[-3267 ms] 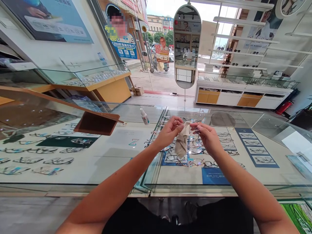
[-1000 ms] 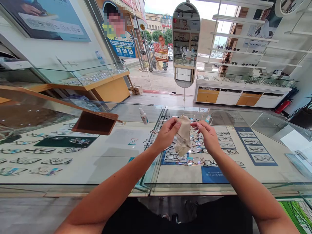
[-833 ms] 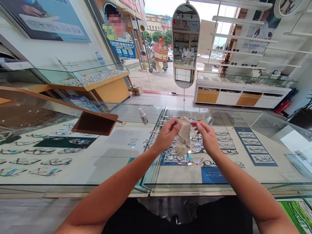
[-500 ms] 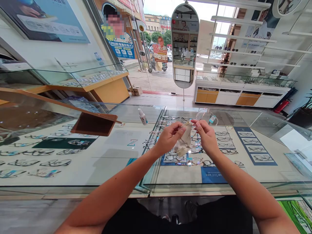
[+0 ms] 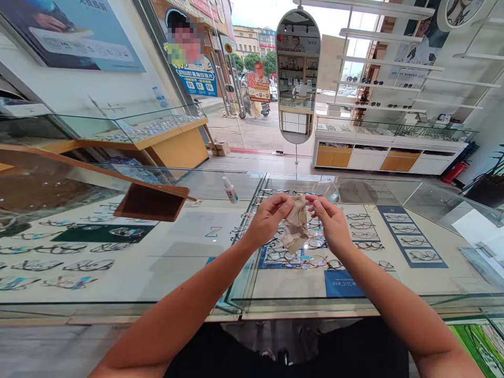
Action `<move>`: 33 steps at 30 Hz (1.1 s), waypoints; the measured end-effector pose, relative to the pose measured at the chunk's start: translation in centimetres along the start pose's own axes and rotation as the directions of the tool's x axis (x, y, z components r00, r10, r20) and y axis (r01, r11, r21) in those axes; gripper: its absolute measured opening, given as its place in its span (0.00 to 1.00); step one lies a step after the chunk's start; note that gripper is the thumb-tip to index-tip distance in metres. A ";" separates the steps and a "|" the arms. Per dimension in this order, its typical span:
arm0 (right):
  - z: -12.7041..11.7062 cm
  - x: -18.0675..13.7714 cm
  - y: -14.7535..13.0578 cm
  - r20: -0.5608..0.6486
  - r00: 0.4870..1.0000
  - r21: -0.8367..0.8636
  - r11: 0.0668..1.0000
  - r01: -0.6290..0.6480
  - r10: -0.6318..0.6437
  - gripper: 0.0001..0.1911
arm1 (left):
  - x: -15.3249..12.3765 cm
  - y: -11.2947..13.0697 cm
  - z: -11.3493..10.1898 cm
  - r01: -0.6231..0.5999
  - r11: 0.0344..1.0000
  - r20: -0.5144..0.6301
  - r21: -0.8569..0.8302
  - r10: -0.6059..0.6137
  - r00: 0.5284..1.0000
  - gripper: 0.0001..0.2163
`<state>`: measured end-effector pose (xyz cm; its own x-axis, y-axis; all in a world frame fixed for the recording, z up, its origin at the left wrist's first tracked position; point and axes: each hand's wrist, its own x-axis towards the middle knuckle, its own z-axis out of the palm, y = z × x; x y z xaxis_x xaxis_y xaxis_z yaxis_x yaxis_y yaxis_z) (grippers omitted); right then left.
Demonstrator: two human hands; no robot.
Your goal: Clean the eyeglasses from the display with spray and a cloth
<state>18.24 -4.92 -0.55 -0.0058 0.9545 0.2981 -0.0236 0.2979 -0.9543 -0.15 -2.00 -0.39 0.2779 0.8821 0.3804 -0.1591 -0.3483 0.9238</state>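
My left hand (image 5: 269, 216) is closed on a crumpled beige cleaning cloth (image 5: 296, 229), which hangs down from its fingers over the glass counter. Just to the right, my right hand (image 5: 329, 216) pinches a pair of thin-rimmed eyeglasses (image 5: 327, 183). One clear lens and a blue tag show beyond its fingers, while the cloth and fingers hide the rest. Both hands are close together, with the cloth between them. A white spray bottle (image 5: 230, 190) stands on the glass to the left of my hands.
Rows of display glasses (image 5: 88, 264) lie under the glass counter top (image 5: 189, 278). A brown-framed tilted mirror (image 5: 153, 202) stands on the left. Beyond the counter is a tall oval mirror (image 5: 298, 84), with a white display cabinet (image 5: 366, 156) at the right.
My left hand has shifted slightly left and the cloth hangs more spread out. The eyeglasses have turned a little in my right hand, their tag moving left.
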 end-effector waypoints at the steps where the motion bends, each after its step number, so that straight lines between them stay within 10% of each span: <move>1: 0.0 -0.1 0.0 0.007 1.000 0.004 1.000 -0.003 0.003 0.21 | -0.1 0.1 0.1 -0.001 1.000 0.007 -0.002 0.001 1.000 0.25; 10: 0.9 -0.9 -0.3 0.056 0.996 0.000 0.998 0.065 -0.065 0.20 | -0.7 -0.5 1.1 0.019 0.999 -0.054 -0.043 -0.021 0.998 0.22; 17: 0.8 -1.2 -0.6 0.057 0.992 -0.049 0.992 0.116 -0.113 0.21 | -0.7 -0.6 0.9 0.233 0.967 0.085 -0.099 -0.225 0.971 0.28; 33: 0.4 -0.5 -0.6 0.139 0.983 0.094 0.989 0.110 -0.123 0.19 | -0.7 -0.8 0.9 0.292 0.942 0.254 -0.163 -0.246 0.935 0.27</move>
<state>17.86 -5.60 -0.18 -0.1419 0.8996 0.4131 -0.1183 0.3989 -0.9093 0.64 -2.63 -1.32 0.5394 0.8304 0.1392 -0.2229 -0.0186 0.9747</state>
